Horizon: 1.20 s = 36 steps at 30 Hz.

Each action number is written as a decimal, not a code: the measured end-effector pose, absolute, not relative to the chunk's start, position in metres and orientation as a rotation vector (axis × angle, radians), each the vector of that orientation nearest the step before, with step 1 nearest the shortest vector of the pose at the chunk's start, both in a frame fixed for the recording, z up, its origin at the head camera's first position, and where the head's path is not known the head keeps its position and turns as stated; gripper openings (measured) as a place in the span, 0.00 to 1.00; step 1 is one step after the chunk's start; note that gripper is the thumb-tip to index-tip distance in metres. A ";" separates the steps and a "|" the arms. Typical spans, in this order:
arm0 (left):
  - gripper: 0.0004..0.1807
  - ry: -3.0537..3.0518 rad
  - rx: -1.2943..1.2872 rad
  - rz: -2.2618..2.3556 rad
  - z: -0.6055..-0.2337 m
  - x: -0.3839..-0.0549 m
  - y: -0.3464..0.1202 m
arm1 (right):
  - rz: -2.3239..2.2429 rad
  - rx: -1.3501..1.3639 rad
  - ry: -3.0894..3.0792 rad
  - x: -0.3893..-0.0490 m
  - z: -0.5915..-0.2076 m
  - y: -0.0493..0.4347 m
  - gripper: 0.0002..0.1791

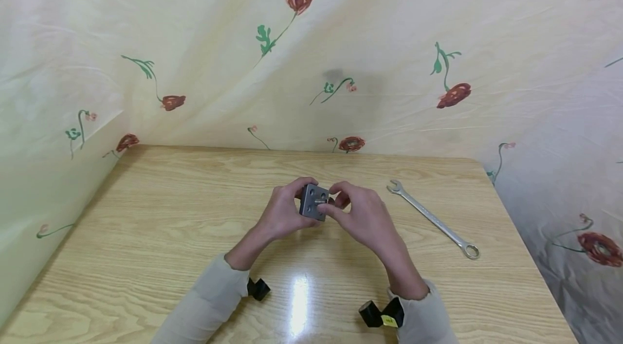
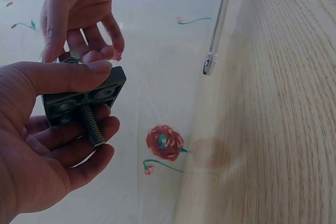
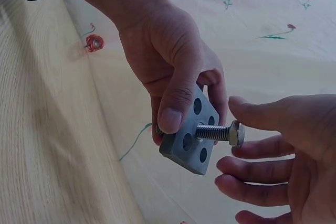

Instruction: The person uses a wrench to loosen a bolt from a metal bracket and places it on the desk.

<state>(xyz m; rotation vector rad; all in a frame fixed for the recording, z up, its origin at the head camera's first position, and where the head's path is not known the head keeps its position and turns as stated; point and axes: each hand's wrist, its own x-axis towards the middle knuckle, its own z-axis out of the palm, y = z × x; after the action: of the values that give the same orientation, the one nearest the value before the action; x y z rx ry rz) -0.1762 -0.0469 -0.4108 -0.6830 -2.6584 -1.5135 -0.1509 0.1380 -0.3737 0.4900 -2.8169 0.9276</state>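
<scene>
My left hand (image 1: pixel 284 209) grips a small grey metal block (image 1: pixel 311 209) with several round holes, thumb on one edge and fingers on the other. A hex bolt (image 3: pixel 214 132) passes through its middle hole. Its head stands out from the face towards my right hand (image 3: pixel 304 150), while the threaded end (image 2: pixel 92 127) pokes out behind, beside my left fingers. Thumb and index finger of the right hand pinch about the bolt head, the other fingers loosely spread. Both hands hold the pieces up above the table.
A combination wrench (image 1: pixel 433 218) lies slantwise on the wood-grain table (image 1: pixel 146 214), right of my hands. Flower-printed cloth (image 1: pixel 219 63) hangs behind the table and along its sides. Black wrist cameras sit at both sleeve cuffs.
</scene>
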 end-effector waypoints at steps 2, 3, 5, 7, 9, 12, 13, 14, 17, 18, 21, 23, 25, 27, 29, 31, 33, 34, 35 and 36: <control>0.39 -2.659 -0.678 -1.522 -0.410 -0.176 -0.047 | 0.936 0.480 -2.832 -0.151 -0.375 0.138 0.17; 0.39 -2.659 -0.675 -1.522 -0.410 -0.176 -0.046 | 0.935 0.476 -2.837 -0.152 -0.375 0.138 0.16; 0.40 -2.658 -0.671 -1.523 -0.410 -0.176 -0.046 | 0.933 0.474 -2.836 -0.152 -0.376 0.137 0.14; 0.40 -2.658 -0.673 -1.513 -0.411 -0.176 -0.046 | 0.928 0.489 -2.820 -0.152 -0.376 0.136 0.13; 0.39 -2.658 -0.677 -1.506 -0.412 -0.176 -0.047 | 0.923 0.514 -2.796 -0.151 -0.376 0.135 0.12; 0.39 -2.655 -0.686 -1.498 -0.412 -0.177 -0.047 | 0.893 0.570 -2.743 -0.151 -0.376 0.134 0.10; 0.39 -2.652 -0.690 -1.496 -0.412 -0.177 -0.047 | 0.884 0.585 -2.725 -0.151 -0.376 0.135 0.09; 0.39 -2.650 -0.694 -1.492 -0.412 -0.177 -0.047 | 0.877 0.603 -2.708 -0.150 -0.376 0.135 0.08; 0.39 -2.648 -0.701 -1.481 -0.412 -0.177 -0.047 | 0.861 0.663 -2.652 -0.150 -0.377 0.135 0.09; 0.39 -2.645 -0.706 -1.479 -0.412 -0.177 -0.048 | 0.860 0.688 -2.633 -0.150 -0.377 0.136 0.09; 0.39 -2.641 -0.721 -1.467 -0.412 -0.176 -0.048 | 0.843 0.772 -2.572 -0.151 -0.379 0.136 0.10; 0.39 -2.643 -0.728 -1.457 -0.412 -0.176 -0.048 | 0.822 0.817 -2.544 -0.151 -0.380 0.137 0.10; 0.39 -2.645 -0.731 -1.450 -0.412 -0.176 -0.048 | 0.828 0.844 -2.537 -0.151 -0.380 0.137 0.11; 0.39 -2.649 -0.726 -1.446 -0.411 -0.176 -0.048 | 0.826 0.840 -2.559 -0.151 -0.379 0.138 0.14; 0.39 -2.647 -0.721 -1.446 -0.412 -0.177 -0.048 | 0.850 0.803 -2.610 -0.151 -0.377 0.138 0.17; 0.39 -2.643 -0.719 -1.457 -0.411 -0.177 -0.047 | 0.872 0.739 -2.674 -0.150 -0.376 0.139 0.22; 0.38 -2.640 -0.716 -1.464 -0.412 -0.177 -0.047 | 0.900 0.660 -2.737 -0.150 -0.374 0.139 0.26; 0.38 -2.640 -0.712 -1.469 -0.412 -0.177 -0.047 | 0.920 0.620 -2.765 -0.150 -0.374 0.139 0.26; 0.38 -2.640 -0.712 -1.470 -0.412 -0.177 -0.047 | 0.932 0.580 -2.791 -0.150 -0.373 0.139 0.26; 0.38 -2.643 -0.711 -1.468 -0.412 -0.177 -0.047 | 0.942 0.545 -2.812 -0.149 -0.372 0.139 0.25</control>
<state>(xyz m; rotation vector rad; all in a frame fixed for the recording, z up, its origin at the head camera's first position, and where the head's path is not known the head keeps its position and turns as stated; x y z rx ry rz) -0.1771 -0.0466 -0.4119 -0.7114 -2.6427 -1.4682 -0.1494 0.1387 -0.3722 0.5448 -2.8116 0.9422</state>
